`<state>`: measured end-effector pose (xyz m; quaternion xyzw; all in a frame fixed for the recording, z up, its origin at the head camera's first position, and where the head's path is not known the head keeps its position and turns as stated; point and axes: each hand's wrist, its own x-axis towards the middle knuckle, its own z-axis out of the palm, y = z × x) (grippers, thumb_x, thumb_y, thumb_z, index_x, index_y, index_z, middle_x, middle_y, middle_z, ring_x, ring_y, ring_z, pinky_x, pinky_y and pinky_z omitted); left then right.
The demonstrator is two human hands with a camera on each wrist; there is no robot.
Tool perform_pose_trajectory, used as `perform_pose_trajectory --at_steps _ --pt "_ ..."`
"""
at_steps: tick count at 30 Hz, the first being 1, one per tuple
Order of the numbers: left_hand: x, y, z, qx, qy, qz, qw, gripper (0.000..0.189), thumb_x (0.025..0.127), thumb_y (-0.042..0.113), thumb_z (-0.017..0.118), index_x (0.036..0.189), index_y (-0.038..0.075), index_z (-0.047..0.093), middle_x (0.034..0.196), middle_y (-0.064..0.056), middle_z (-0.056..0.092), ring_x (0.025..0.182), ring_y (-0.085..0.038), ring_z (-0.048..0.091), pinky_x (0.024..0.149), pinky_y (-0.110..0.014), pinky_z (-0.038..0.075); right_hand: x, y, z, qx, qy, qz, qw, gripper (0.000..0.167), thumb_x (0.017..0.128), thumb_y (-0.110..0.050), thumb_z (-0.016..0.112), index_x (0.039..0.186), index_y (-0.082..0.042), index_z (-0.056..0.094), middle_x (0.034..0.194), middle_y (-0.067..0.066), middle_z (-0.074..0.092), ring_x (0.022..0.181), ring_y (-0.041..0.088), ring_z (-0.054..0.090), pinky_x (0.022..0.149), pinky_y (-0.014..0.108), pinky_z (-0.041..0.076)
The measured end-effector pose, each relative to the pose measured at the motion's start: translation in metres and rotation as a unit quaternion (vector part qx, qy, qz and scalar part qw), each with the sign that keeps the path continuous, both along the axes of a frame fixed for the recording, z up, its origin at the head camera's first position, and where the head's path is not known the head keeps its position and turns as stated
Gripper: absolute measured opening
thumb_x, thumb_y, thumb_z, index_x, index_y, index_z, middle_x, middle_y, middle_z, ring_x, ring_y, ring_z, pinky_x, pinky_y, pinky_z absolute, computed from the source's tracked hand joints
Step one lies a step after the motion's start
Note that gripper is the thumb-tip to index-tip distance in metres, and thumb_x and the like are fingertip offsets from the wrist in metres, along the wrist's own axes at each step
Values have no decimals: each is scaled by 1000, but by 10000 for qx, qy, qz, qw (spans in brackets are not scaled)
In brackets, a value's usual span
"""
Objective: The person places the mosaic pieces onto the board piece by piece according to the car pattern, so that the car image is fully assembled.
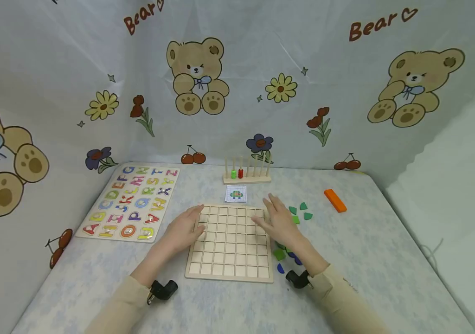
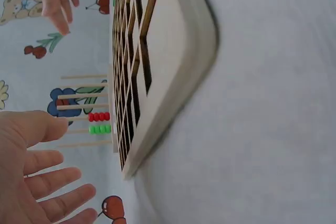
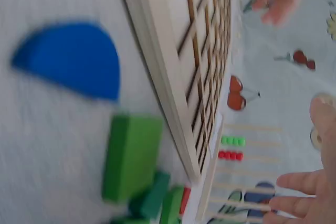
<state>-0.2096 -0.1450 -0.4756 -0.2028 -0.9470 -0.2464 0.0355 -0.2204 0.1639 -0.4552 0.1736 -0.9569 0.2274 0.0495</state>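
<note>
Letters [image 1: 137, 180] are arrayed on the alphabet board [image 1: 118, 236]; here the square-celled wooden grid [image 1: 230, 247] is flanked by left hand [image 1: 183, 229] and right hand [image 1: 281, 222], fingers apart.

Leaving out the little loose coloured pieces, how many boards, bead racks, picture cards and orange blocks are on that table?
Boards: 2, the grid board and the letter board
Bead racks: 1, the bead rack at the back
Picture cards: 1, the picture card between rack and grid
Orange blocks: 1, the orange block
Total: 5
</note>
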Motion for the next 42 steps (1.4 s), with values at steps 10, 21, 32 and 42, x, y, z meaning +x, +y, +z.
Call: perform_pose_trajectory --at_steps 10,21,32,42 --pt "19 -40 -24 1179 -697 82 9905 45 90 10 63 133 2 53 132 -15 52 124 -32 46 101 -46 39 -41 78 7 -1633 -726 -414 9830 47 93 -33 61 127 -3 56 127 20 54 116 39 50 95 51 43" --pt "31 -32 -32 2067 -818 -140 9749 47 86 1 65 132 3 54 132 -11 53 125 -29 46 101 -44 40 -63 130 0 -1920 -1361 -459 9708 44 95 -24 58 129 4 53 125 23 55 109 35 54 92 48 46" --pt "29 -27 -38 1933 -841 -162 9774 50 86 2 64 135 6 52 135 -8 50 129 -28 41 105 -45 35 -69 148 -22 -1729 -1577 -629 9702 37 95 -10 56 129 6 53 124 25 54 112 38 51 95 51 43" --pt "31 -29 -41 1889 -704 -248 9792 49 88 4 65 135 5 51 135 -8 50 129 -28 41 104 -46 35 -70 149 -39 -1622 -1394 -968 9721 34 93 -8 57 126 1 57 121 20 58 105 33 56 88 46 49"
